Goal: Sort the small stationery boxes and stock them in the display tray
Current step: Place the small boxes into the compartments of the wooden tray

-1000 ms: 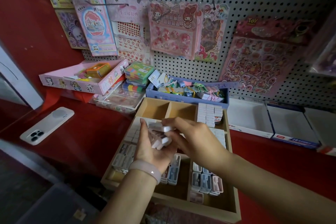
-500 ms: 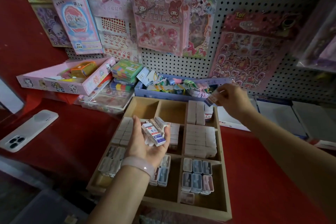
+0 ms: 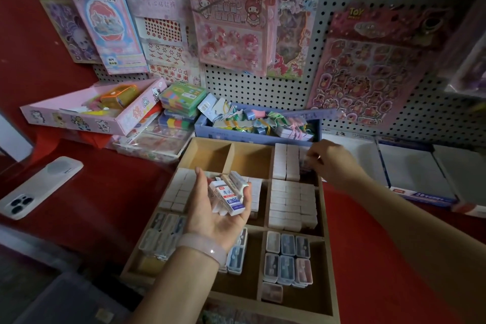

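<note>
A wooden display tray [image 3: 329, 250] with several compartments stands on the red counter. My left hand [image 3: 210, 216] is held palm up over its middle, fingers curled round a small pile of white stationery boxes [image 3: 228, 195]. My right hand [image 3: 332, 163] reaches into the back right compartment and pinches one small box [image 3: 305, 163], blurred, beside the rows of white boxes [image 3: 286, 160] standing there. More white boxes [image 3: 292, 204] fill the middle right compartment. Pastel cases [image 3: 287, 258] fill the front right one. Two back compartments [image 3: 207, 155] hold nothing.
A white phone [image 3: 39, 187] lies on the counter at left. Behind the tray stand a blue box of clips [image 3: 259, 123], a pink box [image 3: 92, 112] and green packs [image 3: 182, 97]. Flat white boxes [image 3: 415, 173] sit at right. Sticker packs [image 3: 232, 29] hang on the pegboard.
My right hand took one small box from the pile in my left palm, carried it to the back right and lowered it into that compartment. The left hand stayed over the tray.
</note>
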Demonstrator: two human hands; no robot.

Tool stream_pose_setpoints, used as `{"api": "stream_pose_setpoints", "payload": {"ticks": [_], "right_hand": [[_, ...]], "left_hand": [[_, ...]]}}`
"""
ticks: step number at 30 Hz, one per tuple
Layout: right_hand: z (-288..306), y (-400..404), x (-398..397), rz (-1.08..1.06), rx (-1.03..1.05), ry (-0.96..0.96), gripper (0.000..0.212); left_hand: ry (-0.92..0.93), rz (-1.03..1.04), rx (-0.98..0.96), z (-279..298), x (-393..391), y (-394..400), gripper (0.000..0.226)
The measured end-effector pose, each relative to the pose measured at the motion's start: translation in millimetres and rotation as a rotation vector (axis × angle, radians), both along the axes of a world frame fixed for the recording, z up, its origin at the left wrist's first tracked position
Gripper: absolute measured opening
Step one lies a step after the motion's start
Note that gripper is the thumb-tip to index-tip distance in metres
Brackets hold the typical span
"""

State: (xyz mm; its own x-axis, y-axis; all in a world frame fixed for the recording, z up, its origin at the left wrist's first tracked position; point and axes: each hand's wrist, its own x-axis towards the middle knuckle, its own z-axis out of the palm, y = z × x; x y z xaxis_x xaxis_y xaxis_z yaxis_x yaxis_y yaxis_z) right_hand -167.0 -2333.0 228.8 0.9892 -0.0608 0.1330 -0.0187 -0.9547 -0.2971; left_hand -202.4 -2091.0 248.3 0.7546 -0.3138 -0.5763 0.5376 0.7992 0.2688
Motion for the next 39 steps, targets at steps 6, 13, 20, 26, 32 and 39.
{"api": "stream_pose_setpoints", "payload": {"ticks": [6,13,20,26,32,39], "right_hand": [[-14,8,2,-0.031,-0.056,-0.025,0.015],[-3,11,-2,-0.048,-0.054,-0.090,0.014],[41,88,-35,0.595,0.341,-0.120,0.038],[32,94,-36,0.648,0.427,-0.007,0.040],[52,86,-50,0.471,0.820,-0.051,0.011],[53,-3,-30,-0.020,0.266,-0.046,0.030]], "left_hand": [[-0.003,0.011,0.003,0,-3,3,0.061],[-0.006,-0.006,-0.010,5,-10,0,0.050],[-0.077,-0.037,0.008,9,-13,-11,0.039],[-0.142,-0.095,0.061,14,-14,-15,0.050],[-0.060,-0.005,0.030,16,-11,-17,0.042],[0.025,0.025,0.001,16,-17,-6,0.037]]}}
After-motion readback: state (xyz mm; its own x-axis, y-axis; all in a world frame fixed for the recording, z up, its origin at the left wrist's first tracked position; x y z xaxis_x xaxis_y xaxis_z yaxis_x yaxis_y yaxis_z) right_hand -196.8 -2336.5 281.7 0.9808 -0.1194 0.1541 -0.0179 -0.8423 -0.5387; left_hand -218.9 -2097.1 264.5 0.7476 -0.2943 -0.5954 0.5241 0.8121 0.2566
